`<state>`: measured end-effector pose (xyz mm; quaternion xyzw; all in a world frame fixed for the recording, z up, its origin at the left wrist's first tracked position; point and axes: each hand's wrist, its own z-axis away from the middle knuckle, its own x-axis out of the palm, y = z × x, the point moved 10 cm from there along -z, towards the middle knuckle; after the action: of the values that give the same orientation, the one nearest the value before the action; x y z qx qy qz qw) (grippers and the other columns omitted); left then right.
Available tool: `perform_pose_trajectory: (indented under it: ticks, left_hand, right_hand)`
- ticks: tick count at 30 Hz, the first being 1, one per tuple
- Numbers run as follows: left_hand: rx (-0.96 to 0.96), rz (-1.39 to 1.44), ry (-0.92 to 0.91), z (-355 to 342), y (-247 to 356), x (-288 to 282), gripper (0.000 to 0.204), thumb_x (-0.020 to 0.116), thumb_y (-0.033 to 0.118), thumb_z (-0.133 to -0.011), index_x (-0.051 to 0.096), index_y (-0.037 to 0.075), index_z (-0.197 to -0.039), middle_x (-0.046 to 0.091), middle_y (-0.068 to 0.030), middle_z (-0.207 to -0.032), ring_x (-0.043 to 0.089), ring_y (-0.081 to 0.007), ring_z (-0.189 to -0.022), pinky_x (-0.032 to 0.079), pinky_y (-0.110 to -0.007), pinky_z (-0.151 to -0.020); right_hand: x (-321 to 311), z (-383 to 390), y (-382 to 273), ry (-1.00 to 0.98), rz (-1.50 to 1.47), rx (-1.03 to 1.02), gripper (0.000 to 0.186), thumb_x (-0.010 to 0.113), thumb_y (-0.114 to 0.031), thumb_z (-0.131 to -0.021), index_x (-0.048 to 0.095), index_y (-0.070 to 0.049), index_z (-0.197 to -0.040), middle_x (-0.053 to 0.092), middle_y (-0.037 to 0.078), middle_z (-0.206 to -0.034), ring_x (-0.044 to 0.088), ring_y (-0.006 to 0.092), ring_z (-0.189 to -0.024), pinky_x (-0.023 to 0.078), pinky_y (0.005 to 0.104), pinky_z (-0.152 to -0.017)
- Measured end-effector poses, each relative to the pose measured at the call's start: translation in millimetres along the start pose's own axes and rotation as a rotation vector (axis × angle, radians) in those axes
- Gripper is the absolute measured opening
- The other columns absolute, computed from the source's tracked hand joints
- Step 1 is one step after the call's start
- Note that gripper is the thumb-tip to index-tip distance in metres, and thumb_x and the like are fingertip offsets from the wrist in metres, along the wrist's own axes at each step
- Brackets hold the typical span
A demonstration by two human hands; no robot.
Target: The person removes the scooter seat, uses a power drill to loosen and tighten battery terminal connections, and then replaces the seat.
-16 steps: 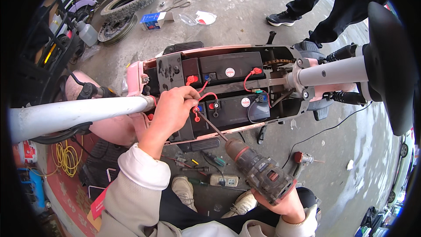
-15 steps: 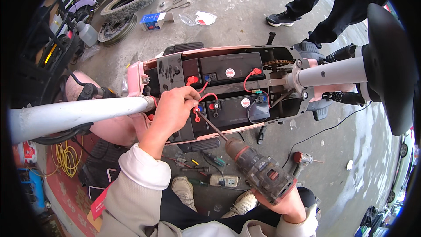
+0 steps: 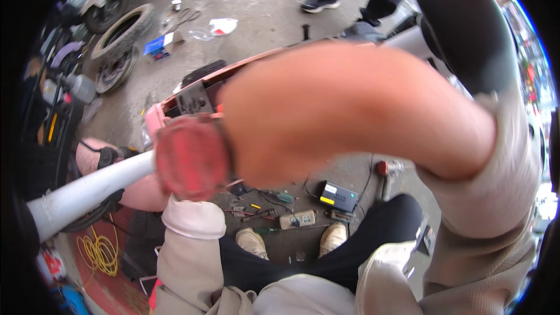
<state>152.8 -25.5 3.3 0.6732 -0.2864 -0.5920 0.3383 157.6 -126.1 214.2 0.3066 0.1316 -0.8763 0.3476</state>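
Close up and blurred, my right hand (image 3: 303,111) is wrapped round a power drill (image 3: 193,157), whose red rear end faces me. Hand and drill cover most of the pink scooter body (image 3: 156,118) and nearly all of the black batteries inside it. A dark metal plate (image 3: 194,100) still shows across the open body. My left sleeve (image 3: 192,245) reaches up toward the scooter, but the left hand itself is hidden behind the drill, so its fingers cannot be made out.
A black box with a yellow label (image 3: 339,197), a white power strip (image 3: 297,219) and several tools lie by my shoes. To the left are a coiled yellow cable (image 3: 96,255) and the white scooter tube (image 3: 96,184). A tyre (image 3: 122,32) and a person's shoe (image 3: 321,2) are farther off.
My right hand has swung up and leftward with the drill, from the lower right to across the scooter. The drill's bit no longer shows at the battery terminal. My view has shifted.
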Motion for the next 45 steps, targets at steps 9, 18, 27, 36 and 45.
perform_pose_trajectory:
  ticks: [9,18,27,36,45]
  left_hand:
    - [-0.156,-0.063,-0.059,14.0,-22.3,-32.3,0.017,0.075,0.010,-0.085,0.077,0.001,-0.099,0.078,-0.0143,-0.087,0.072,-0.0299,-0.081,0.056,-0.039,-0.079]
    - [-0.198,-0.083,-0.101,12.0,-25.9,-29.5,0.019,0.075,0.011,-0.085,0.077,0.001,-0.101,0.078,-0.0151,-0.089,0.073,-0.0296,-0.081,0.057,-0.038,-0.079]
    - [-0.221,-0.107,-0.127,5.7,-26.3,-24.2,0.020,0.076,0.011,-0.085,0.077,0.000,-0.102,0.078,-0.0160,-0.090,0.074,-0.0293,-0.082,0.058,-0.037,-0.078]
    - [-0.230,-0.128,-0.140,0.8,-26.9,-24.2,0.022,0.076,0.011,-0.084,0.077,0.000,-0.103,0.079,-0.0168,-0.091,0.076,-0.0290,-0.082,0.058,-0.037,-0.078]
    - [-0.221,-0.152,-0.163,-0.1,-22.1,-19.8,0.023,0.076,0.012,-0.084,0.077,-0.001,-0.104,0.079,-0.0176,-0.093,0.077,-0.0287,-0.082,0.059,-0.036,-0.078]
  right_hand:
    - [-13.9,-22.7,-13.7,0.063,0.064,-0.118,0.017,0.069,-0.011,-0.077,0.076,-0.002,-0.089,0.075,0.019,-0.083,0.074,0.0376,-0.077,0.059,0.0461,-0.072]
    - [-13.7,-24.5,-11.4,0.078,0.048,-0.127,0.017,0.070,-0.012,-0.075,0.076,-0.003,-0.088,0.075,0.017,-0.084,0.072,0.0370,-0.077,0.058,0.0458,-0.071]
    - [-15.0,-26.8,-7.7,0.098,0.028,-0.151,0.018,0.070,-0.013,-0.073,0.077,-0.004,-0.087,0.074,0.016,-0.085,0.071,0.0363,-0.077,0.058,0.0456,-0.071]
    - [-15.8,-29.4,-11.2,0.111,0.035,-0.179,0.019,0.071,-0.013,-0.071,0.077,-0.005,-0.087,0.074,0.015,-0.086,0.069,0.0357,-0.076,0.057,0.0453,-0.070]
    - [-6.9,-26.5,-14.4,0.121,0.018,-0.190,0.020,0.071,-0.014,-0.069,0.078,-0.005,-0.086,0.074,0.014,-0.087,0.068,0.0351,-0.076,0.056,0.0451,-0.070]
